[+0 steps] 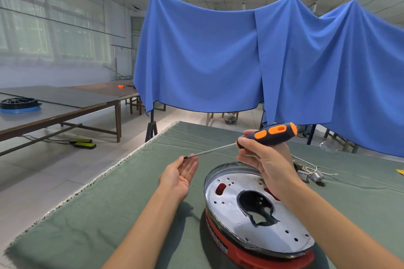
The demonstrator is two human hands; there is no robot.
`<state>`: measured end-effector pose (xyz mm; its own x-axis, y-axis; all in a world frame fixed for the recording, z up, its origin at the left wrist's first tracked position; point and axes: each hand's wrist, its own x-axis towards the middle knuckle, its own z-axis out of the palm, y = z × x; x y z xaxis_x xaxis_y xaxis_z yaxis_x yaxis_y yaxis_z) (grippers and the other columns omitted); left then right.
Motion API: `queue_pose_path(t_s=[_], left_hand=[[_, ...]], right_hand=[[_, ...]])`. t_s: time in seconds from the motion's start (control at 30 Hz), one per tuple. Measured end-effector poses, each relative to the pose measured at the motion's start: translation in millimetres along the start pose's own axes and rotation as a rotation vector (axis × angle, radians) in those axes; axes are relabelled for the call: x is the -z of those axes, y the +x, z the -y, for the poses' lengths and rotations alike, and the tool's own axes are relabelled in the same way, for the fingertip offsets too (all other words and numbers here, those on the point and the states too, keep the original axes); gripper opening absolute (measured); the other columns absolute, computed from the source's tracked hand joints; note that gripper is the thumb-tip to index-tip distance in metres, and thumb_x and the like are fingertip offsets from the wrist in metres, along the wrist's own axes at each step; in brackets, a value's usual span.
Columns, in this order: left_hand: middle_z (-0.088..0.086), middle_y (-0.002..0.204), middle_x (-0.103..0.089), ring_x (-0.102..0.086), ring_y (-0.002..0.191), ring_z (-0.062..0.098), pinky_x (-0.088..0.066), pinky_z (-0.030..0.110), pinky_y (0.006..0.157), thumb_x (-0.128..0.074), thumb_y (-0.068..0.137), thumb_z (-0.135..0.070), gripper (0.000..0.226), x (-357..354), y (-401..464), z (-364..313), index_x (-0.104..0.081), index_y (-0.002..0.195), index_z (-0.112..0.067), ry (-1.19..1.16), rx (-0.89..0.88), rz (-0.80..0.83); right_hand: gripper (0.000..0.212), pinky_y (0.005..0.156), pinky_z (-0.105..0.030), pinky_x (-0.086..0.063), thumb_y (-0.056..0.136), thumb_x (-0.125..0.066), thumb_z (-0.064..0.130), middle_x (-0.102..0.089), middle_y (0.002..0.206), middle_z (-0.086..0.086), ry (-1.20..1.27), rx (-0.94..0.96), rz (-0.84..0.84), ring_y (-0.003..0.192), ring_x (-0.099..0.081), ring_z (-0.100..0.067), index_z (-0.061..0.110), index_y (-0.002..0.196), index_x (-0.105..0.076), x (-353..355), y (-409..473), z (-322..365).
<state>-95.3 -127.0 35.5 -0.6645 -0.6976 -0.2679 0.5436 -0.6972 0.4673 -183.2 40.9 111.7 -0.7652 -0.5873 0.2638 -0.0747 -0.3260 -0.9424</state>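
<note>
Right hand (269, 159) has its fingers wrapped round the near end of the screwdriver (275, 134) handle, the dark one with orange patches. It's held up in the air over the far side of the cooker (231, 209), with the shaft pointing left and slightly down. Left hand (179, 176) is palm up with the fingers relaxed, not gripping anything. The screwdriver tip sits right at its fingertips, looks like it's just touching.

The cooker is upside down on the bench (131, 203): red body, silver bottom plate up, with a big ragged hole in the middle and a few small ones. It's near and to the right, under the right forearm. Some wires (310, 172) and small parts lie further right on the green cover. A big blue cloth (207, 54) hangs across the back.
</note>
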Motion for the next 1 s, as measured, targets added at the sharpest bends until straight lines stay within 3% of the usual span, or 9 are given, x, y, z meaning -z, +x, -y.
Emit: queue_pose_path(t_s=[0.17,0.33,0.47,0.53,0.63,0.73,0.8,0.9,1.0], left_hand=[[0.015,0.058,-0.068,-0.068,0.048,0.021,-0.055,0.025,0.042,-0.049,0.096,-0.005,0.018,-11,-8,0,-0.058,0.084,0.006,0.161,0.082,0.004],[0.009,0.054,-0.065,-0.063,0.041,0.014,-0.049,0.019,0.037,-0.052,0.096,-0.007,0.019,-24,-8,7,-0.060,0.083,0.005,0.318,0.137,0.021],[0.007,0.052,-0.053,-0.044,0.031,0.010,-0.034,0.015,0.031,-0.047,0.094,-0.004,0.015,-31,-7,9,-0.052,0.080,0.000,0.547,0.091,-0.001],[0.007,0.064,-0.052,-0.040,0.042,0.013,-0.031,0.018,0.039,-0.052,0.089,-0.005,0.013,-29,1,11,-0.054,0.077,-0.007,0.887,-0.126,-0.053],[0.002,0.091,-0.063,-0.058,0.079,0.018,-0.050,0.031,0.072,-0.064,0.083,-0.016,0.009,-24,9,16,-0.064,0.091,-0.016,1.513,-0.448,-0.002],[0.003,0.114,-0.062,-0.058,0.103,0.020,-0.049,0.034,0.091,-0.070,0.078,-0.025,0.042,-19,17,24,-0.059,0.117,-0.015,1.790,-0.361,0.124],[0.003,0.111,-0.060,-0.057,0.095,0.022,-0.050,0.032,0.080,-0.072,0.075,-0.030,0.046,-19,19,27,-0.057,0.116,-0.013,1.902,-0.249,0.169],[0.003,0.074,-0.048,-0.050,0.064,0.021,-0.051,0.029,0.055,-0.072,0.073,-0.030,0.032,-18,21,26,-0.054,0.089,-0.010,1.910,-0.081,0.192],[0.001,0.062,-0.039,-0.045,0.054,0.018,-0.051,0.026,0.048,-0.069,0.076,-0.023,0.024,-16,24,27,-0.048,0.073,-0.012,1.857,-0.042,0.195]], right_hand=[[0.016,0.051,-0.025,-0.055,0.078,-0.076,0.013,-0.072,0.071,-0.007,-0.136,0.160,-0.013,0.064,-0.072,-0.022,0.005,0.090,-0.067,-4,2,11],[0.011,0.051,-0.026,-0.055,0.080,-0.075,0.008,-0.070,0.071,-0.009,-0.160,0.214,-0.037,0.064,-0.072,-0.022,0.005,0.084,-0.066,-3,7,20],[0.014,0.051,-0.029,-0.057,0.082,-0.073,0.013,-0.069,0.070,-0.009,-0.266,0.302,-0.102,0.061,-0.071,-0.021,0.002,0.081,-0.065,2,17,35],[0.023,0.051,-0.031,-0.057,0.084,-0.071,0.019,-0.068,0.069,-0.008,-0.345,0.351,-0.141,0.060,-0.071,-0.021,-0.002,0.086,-0.064,5,22,41],[0.030,0.047,-0.031,-0.055,0.088,-0.066,0.026,-0.066,0.066,-0.010,-0.438,0.406,-0.198,0.052,-0.067,-0.020,-0.004,0.087,-0.061,10,28,46],[0.030,0.042,-0.029,-0.052,0.090,-0.062,0.025,-0.065,0.067,-0.016,-0.488,0.436,-0.230,0.045,-0.063,-0.019,-0.005,0.085,-0.058,12,32,44],[0.026,0.038,-0.023,-0.047,0.089,-0.061,0.023,-0.065,0.065,-0.016,-0.524,0.450,-0.240,0.041,-0.061,-0.015,-0.002,0.083,-0.058,12,33,39],[0.026,0.036,-0.021,-0.045,0.089,-0.061,0.023,-0.063,0.060,-0.016,-0.582,0.469,-0.251,0.038,-0.059,-0.014,0.002,0.075,-0.053,12,35,28],[0.027,0.036,-0.020,-0.044,0.088,-0.060,0.023,-0.063,0.057,-0.016,-0.630,0.480,-0.254,0.037,-0.058,-0.013,0.005,0.070,-0.051,13,40,18]])
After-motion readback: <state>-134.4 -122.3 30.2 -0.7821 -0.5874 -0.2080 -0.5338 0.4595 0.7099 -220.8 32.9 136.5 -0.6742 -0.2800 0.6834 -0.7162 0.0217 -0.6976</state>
